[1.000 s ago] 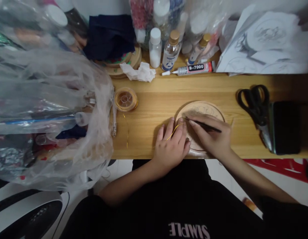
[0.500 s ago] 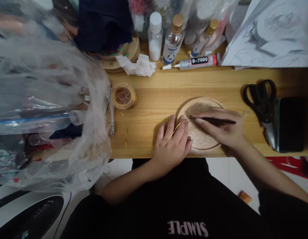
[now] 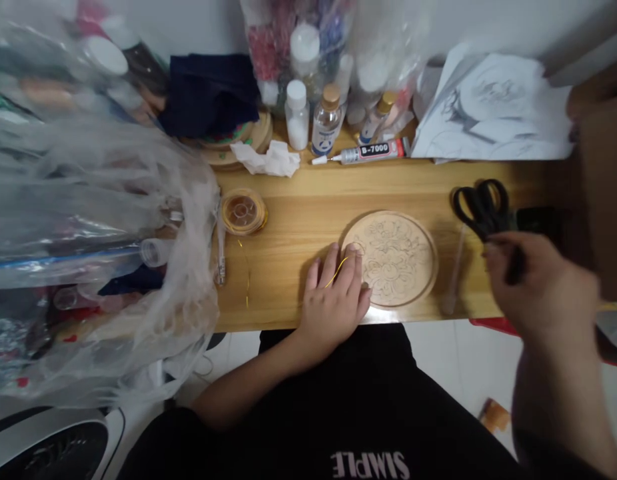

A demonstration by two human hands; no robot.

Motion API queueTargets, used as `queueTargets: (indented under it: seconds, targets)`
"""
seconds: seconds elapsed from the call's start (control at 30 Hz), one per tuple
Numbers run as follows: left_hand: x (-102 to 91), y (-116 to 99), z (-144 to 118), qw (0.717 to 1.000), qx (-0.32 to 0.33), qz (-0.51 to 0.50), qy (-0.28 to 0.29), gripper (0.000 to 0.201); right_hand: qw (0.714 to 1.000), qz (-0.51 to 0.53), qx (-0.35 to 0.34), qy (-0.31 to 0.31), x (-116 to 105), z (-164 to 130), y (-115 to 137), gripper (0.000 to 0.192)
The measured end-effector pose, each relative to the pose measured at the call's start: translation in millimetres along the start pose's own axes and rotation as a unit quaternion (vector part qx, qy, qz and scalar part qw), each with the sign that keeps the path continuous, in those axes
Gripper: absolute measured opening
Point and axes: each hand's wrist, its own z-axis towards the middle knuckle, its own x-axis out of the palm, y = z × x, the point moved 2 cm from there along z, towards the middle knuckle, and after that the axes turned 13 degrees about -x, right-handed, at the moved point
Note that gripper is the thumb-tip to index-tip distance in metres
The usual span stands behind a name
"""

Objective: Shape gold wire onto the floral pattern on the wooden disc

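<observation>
My left hand (image 3: 333, 293) lies palm down with fingers stretched, pressing the left edge of a round wooden plaque (image 3: 423, 287) marked with a fine floral line pattern. A thin golden wire (image 3: 337, 271) runs over its fingers and makes a small loop near the fingertips on the plaque. My right hand (image 3: 543, 287), blurred, is off to the right with thumb and fingers closed around a dark slim tool (image 3: 516, 265), mostly hidden. Its fingertips are at the black-handled scissors (image 3: 481, 208), covering their blades; whether they touch, I cannot tell.
A spool of golden wire (image 3: 242, 212) sits left, by a big clear plastic bag (image 3: 188, 267). A glue tube (image 3: 373, 152), small bottles (image 3: 326, 123), crumpled tissue (image 3: 268, 159) and printed sheets (image 3: 493, 120) line the back. A thin pale stick (image 3: 456, 267) lies right of the plaque.
My right hand has left the plaque with its dark tool and moved right to the scissors, uncovering the pattern. My left hand stays in place. The view has shifted slightly.
</observation>
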Motion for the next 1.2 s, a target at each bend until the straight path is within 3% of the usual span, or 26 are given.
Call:
queueTargets:
  seconds: [0.1,0.2,0.43,0.5,0.57,0.67,0.73,0.87,1.03,1.2]
  targets:
    - [-1.2,0,-1,1.0,0.004,0.007,0.003,0.049,0.997,0.019,0.016,0.07,13,-15,5,0.014]
    - [-1.6,1,-2,1.0,0.012,0.015,0.018,0.063,0.996,0.035,0.011,0.081,21,-10,13,0.019]
    - [0.3,2,-2,0.999,0.016,0.025,0.023,0.086,0.998,0.052,0.028,-0.023,8,23,25,0.008]
    - [0.6,2,-3,0.999,0.014,0.025,0.027,0.089,0.985,0.144,-0.009,-0.09,1,22,40,0.013]
    - [0.5,2,-3,0.999,0.013,0.026,0.032,0.092,0.945,0.301,-0.05,-0.12,-1,19,58,0.027]
    - [0.3,1,-2,0.999,0.018,0.027,0.032,0.091,0.878,0.468,-0.052,-0.084,5,14,82,0.04]
    - [0.6,2,-2,0.999,0.02,0.027,0.027,0.091,0.862,0.504,-0.024,-0.038,14,12,93,0.036]
    - [2.3,2,-1,0.999,0.024,0.025,0.019,0.089,0.853,0.521,0.021,0.003,33,8,101,0.014]
    - [4.0,2,-1,0.999,0.023,0.02,0.013,0.086,0.84,0.541,0.024,0.038,46,1,101,0.018]
    - [6.0,2,-3,0.999,0.022,0.022,0.022,0.087,0.859,0.511,0.033,0.007,43,4,105,0.012]
